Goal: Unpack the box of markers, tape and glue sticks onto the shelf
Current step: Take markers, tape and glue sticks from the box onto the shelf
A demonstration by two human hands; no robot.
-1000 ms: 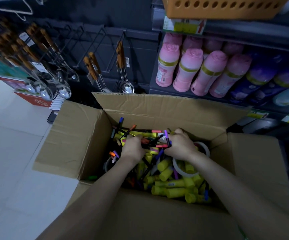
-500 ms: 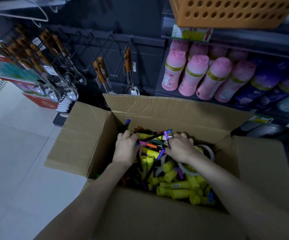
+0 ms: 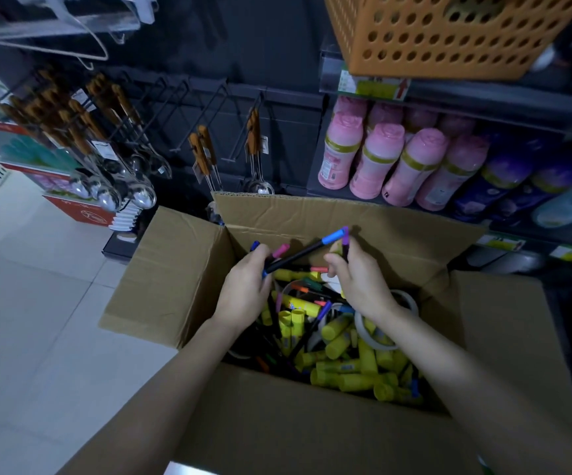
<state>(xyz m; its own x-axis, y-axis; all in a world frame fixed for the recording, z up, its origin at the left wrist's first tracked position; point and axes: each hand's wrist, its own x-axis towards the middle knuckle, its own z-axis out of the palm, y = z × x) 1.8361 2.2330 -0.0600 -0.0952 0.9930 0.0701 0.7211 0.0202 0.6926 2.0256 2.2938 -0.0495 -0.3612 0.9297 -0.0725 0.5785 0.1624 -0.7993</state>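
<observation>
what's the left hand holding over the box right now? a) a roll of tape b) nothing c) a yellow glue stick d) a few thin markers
d: the left hand is curled round a few thin markers, and their coloured caps stick out above the open cardboard box.

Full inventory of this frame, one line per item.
box: one, brown cardboard, open, in front of the shelf
markers: many, black with coloured caps, in the box, some in both hands
glue sticks: many, yellow, in the box
tape roll: at least one, whitish, box's right side
bottles: several, pink and purple, on the shelf at right
basket: one, orange, above the bottles
spoons: many, steel with brown handles, hanging at left
left hand: grips markers over the box
right hand: pinches a purple-capped marker
</observation>
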